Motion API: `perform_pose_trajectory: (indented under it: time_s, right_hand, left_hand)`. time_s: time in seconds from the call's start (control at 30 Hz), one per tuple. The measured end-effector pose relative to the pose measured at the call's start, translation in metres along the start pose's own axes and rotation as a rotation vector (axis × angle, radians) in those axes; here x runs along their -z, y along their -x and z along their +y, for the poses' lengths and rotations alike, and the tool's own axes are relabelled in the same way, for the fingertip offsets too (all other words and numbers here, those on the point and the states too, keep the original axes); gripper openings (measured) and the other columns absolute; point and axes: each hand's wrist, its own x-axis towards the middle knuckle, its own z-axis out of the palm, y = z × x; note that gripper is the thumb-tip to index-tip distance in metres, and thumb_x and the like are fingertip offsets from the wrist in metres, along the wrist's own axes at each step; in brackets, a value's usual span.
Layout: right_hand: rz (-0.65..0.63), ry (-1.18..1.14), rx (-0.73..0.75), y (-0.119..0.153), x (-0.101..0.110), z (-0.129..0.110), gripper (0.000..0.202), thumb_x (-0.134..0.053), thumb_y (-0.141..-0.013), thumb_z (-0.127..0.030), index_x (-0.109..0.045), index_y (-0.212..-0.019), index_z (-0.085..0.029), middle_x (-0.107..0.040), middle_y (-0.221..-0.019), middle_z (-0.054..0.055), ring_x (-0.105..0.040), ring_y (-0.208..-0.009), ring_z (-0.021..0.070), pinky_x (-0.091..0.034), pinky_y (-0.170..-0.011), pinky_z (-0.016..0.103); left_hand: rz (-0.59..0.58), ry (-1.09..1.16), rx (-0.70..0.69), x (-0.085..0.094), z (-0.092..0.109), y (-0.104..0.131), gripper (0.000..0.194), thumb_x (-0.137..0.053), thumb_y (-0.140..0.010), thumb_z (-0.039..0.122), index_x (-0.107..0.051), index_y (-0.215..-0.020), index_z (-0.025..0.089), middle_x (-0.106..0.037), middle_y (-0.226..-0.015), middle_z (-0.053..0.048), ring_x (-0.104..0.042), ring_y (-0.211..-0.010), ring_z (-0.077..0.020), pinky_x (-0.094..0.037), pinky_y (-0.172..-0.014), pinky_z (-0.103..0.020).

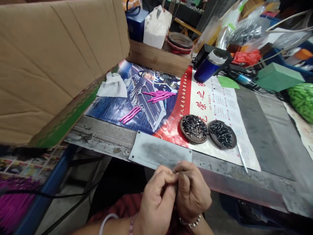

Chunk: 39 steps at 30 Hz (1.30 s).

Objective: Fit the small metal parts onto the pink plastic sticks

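Workbench [105,137]: worn grey top, partly covered by a printed calendar poster [176,122].
Cardboard box [66,65]: stands at far left, rising well above bench level.
Lower pink strips [130,115]: lie close together on the poster; long axis from lower left to upper right. Likely light and slightly bendy; best gathered at mid-length.
Upper pink strips [161,95]: lie loosely crossed; run mostly left to right. Probably easy to scatter.
Pale plate [156,151]: lies flat at the near edge, just beyond the hands in view; long axis left to right, right end lower. Looks stiff; smooth face perhaps slippery; best taken by the edges.
Left hand [160,195]: curled, thumb and forefinger pressed together, tips meeting those opposite.
Right hand [193,191]: likewise curled, thumb against bent fingers.
Piece between fingertips: cannot tell what, or whether present; hidden by fingers. If held, presumably small and light, suited to a fingertip pinch; direction and long axis unreadable.
Left dish [194,141]: holds mixed metal parts [195,125], dark and shiny; probably hard, apt to spill.
Right dish [234,138]: holds slender dark parts [221,133], pointing every way; likely rigid, best pinched singly.
White stick [242,158]: slants from upper left to lower right, near end towards the bench edge.
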Motion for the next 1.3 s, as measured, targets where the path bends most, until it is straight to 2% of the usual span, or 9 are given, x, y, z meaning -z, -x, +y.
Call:
perform_pose_trajectory:
  time_s: [0.1,0.2,0.27,0.37,0.53,0.77,0.93,1.07,1.3]
  right_hand:
    - [0.012,0.005,-0.003,-0.001,0.001,0.000,0.026,-0.051,-0.102,-0.024,-0.055,-0.076,-0.020,-0.058,-0.073,0.002,-0.060,-0.068,0.0158,-0.047,-0.061,0.027]
    - [-0.144,-0.089,-0.129,-0.006,0.004,-0.006,0.041,-0.041,-0.107,-0.028,-0.050,-0.068,-0.019,-0.050,-0.062,-0.001,-0.050,-0.053,0.0117,-0.038,-0.050,0.024]
    - [-0.241,-0.181,-0.207,-0.008,0.006,-0.010,0.048,-0.035,-0.108,-0.038,-0.048,-0.066,-0.019,-0.048,-0.060,-0.001,-0.046,-0.050,0.0113,-0.035,-0.046,0.024]
    - [-0.280,-0.220,-0.195,-0.008,0.007,-0.013,0.056,-0.025,-0.108,-0.051,-0.046,-0.067,-0.019,-0.045,-0.061,-0.001,-0.045,-0.053,0.0120,-0.033,-0.047,0.025]
    - [-0.291,-0.256,-0.194,-0.010,0.008,-0.014,0.038,-0.037,-0.107,-0.022,-0.046,-0.070,-0.019,-0.046,-0.064,-0.003,-0.046,-0.056,0.0096,-0.036,-0.051,0.022]
    - [-0.265,-0.108,-0.168,-0.011,0.010,-0.022,0.010,-0.050,-0.100,-0.017,-0.059,-0.098,-0.020,-0.061,-0.089,0.002,-0.063,-0.081,0.0134,-0.053,-0.072,0.022]
    - [-0.178,0.000,-0.079,-0.004,0.010,-0.022,0.013,-0.052,-0.098,-0.012,-0.061,-0.104,-0.020,-0.067,-0.096,0.006,-0.067,-0.087,0.0160,-0.057,-0.077,0.024]
    - [-0.123,-0.033,-0.096,0.001,0.007,-0.021,0.014,-0.058,-0.095,-0.008,-0.062,-0.102,-0.020,-0.069,-0.098,0.006,-0.068,-0.088,0.0170,-0.057,-0.079,0.027]
    - [-0.105,-0.086,-0.125,0.004,0.002,-0.024,0.022,-0.048,-0.096,-0.004,-0.059,-0.084,-0.019,-0.063,-0.088,0.003,-0.064,-0.080,0.0137,-0.051,-0.070,0.024]
  left_hand:
    - [-0.020,-0.009,0.006,0.001,0.000,0.001,0.018,-0.050,-0.097,0.015,-0.063,-0.086,0.019,-0.056,-0.085,-0.003,-0.057,-0.080,-0.0167,-0.048,-0.074,-0.026]
    - [-0.008,-0.008,0.006,0.003,0.001,0.001,0.017,-0.052,-0.097,0.015,-0.065,-0.086,0.019,-0.058,-0.085,-0.003,-0.059,-0.081,-0.0171,-0.050,-0.076,-0.026]
    - [0.011,0.000,0.004,0.004,0.002,0.001,0.017,-0.053,-0.096,0.015,-0.067,-0.086,0.019,-0.060,-0.085,-0.003,-0.061,-0.081,-0.0169,-0.050,-0.076,-0.026]
    - [0.038,0.008,-0.003,0.005,0.002,0.000,0.017,-0.055,-0.095,0.014,-0.069,-0.088,0.020,-0.060,-0.084,-0.003,-0.061,-0.078,-0.0161,-0.050,-0.074,-0.025]
    - [0.022,-0.036,-0.037,0.005,0.000,-0.002,0.020,-0.053,-0.095,0.011,-0.070,-0.090,0.021,-0.061,-0.086,-0.002,-0.062,-0.080,-0.0158,-0.051,-0.075,-0.025]
    - [0.067,-0.068,-0.061,0.008,-0.001,-0.004,0.027,-0.051,-0.094,0.006,-0.072,-0.096,0.023,-0.061,-0.091,-0.002,-0.063,-0.086,-0.0167,-0.051,-0.080,-0.025]
    - [0.047,-0.071,-0.083,0.009,-0.001,-0.003,0.029,-0.051,-0.095,0.006,-0.072,-0.100,0.026,-0.061,-0.092,-0.001,-0.064,-0.088,-0.0159,-0.050,-0.082,-0.025]
    - [0.041,-0.026,-0.036,0.009,-0.002,-0.002,0.024,-0.052,-0.096,0.009,-0.070,-0.096,0.025,-0.060,-0.091,-0.001,-0.064,-0.088,-0.0159,-0.051,-0.082,-0.025]
    - [0.019,-0.009,-0.016,0.006,0.003,0.001,0.018,-0.052,-0.096,0.011,-0.064,-0.088,0.022,-0.059,-0.086,0.000,-0.063,-0.081,-0.0145,-0.051,-0.076,-0.023]
